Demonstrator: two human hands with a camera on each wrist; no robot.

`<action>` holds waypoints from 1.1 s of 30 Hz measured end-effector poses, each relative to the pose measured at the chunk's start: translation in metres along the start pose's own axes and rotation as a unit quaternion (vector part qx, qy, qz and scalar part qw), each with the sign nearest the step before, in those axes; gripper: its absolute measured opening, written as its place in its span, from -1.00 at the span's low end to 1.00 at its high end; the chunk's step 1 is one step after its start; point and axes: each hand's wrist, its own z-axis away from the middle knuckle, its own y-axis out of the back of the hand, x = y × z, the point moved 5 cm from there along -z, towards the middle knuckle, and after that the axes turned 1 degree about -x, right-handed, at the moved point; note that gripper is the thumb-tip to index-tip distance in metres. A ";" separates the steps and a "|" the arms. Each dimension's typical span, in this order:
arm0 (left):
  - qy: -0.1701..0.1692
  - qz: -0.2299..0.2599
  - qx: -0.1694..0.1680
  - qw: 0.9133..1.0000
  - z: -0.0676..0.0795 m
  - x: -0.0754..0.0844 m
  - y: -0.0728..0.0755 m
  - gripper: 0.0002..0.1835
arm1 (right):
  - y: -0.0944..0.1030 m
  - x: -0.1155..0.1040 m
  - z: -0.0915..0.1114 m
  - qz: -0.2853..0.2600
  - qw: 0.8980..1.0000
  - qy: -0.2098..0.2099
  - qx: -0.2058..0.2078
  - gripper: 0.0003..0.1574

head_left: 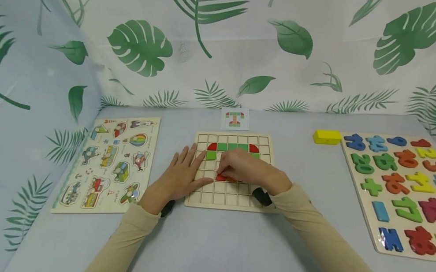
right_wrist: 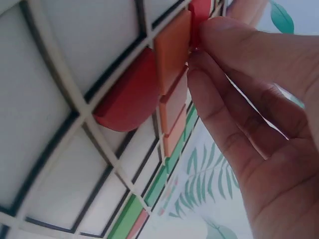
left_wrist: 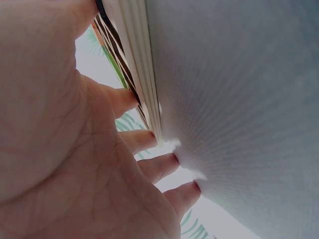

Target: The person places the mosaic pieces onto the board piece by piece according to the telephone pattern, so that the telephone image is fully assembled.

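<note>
A wooden grid board [head_left: 227, 200] lies flat on the table. Green square tiles [head_left: 222, 146] and red quarter-round tiles [head_left: 254, 148] fill part of its upper rows. My right hand [head_left: 240, 167] is over the board and pinches a red tile [right_wrist: 200, 20] between thumb and fingers, at a cell beside an orange tile [right_wrist: 173, 50]. Another red quarter-round tile [right_wrist: 130, 94] sits on the orange tile's other side. With fingers spread and straight, my left hand [head_left: 179, 176] rests on the board's left edge. The right hand hides several middle cells in the head view.
Behind the board lies a small pattern card [head_left: 235, 119]. A picture puzzle board [head_left: 119, 165] is on the left. To the right are a yellow block [head_left: 327, 137] and a board of coloured numbers and signs [head_left: 369, 214]. Leaf-print cloth [head_left: 227, 44] hangs at the back.
</note>
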 end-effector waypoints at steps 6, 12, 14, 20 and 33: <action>0.001 0.002 -0.002 1.000 0.000 0.002 0.001 -0.05 | 0.000 -0.004 0.003 0.005 1.000 0.013 0.016 -0.88; 0.001 -0.007 -0.004 1.000 -0.001 0.003 0.000 -0.05 | 0.001 -0.008 0.015 -0.014 1.000 -0.001 0.016 -0.88; 0.001 -0.009 -0.004 1.000 -0.001 0.003 0.000 -0.05 | 0.005 -0.008 0.023 -0.025 0.999 -0.018 0.019 -0.85; 0.002 -0.005 -0.008 1.000 -0.001 0.004 0.000 -0.05 | 0.025 0.000 0.058 -0.037 0.997 -0.067 0.025 -0.84; 0.005 -0.006 -0.006 1.000 0.003 0.005 0.002 -0.05 | 0.039 0.032 0.140 -0.055 0.985 -0.158 -0.031 -0.76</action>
